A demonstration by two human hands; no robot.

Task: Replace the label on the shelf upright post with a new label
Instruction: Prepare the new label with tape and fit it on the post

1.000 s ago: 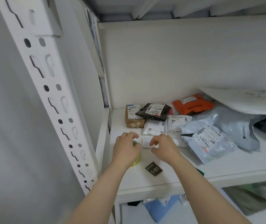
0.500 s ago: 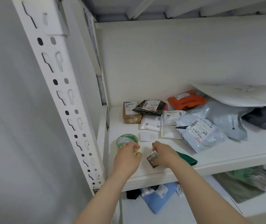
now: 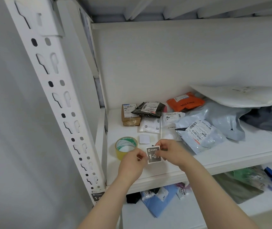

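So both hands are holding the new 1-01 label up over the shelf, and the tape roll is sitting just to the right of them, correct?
Not quite. The head view shows the tape roll on the left of the hands, toward the upright post, not on the right. The rest holds: the left hand and right hand hold the 1-01 label above the shelf.

You are working with both forearms bare from the bottom edge of the view up to the wrists, and no sleeve is showing on either. Your left hand and your right hand are bare as well, wearing no gloves, rings, watch or bands. Your nails are looking short and plain where they are showing. Nothing else of you is appearing in view.
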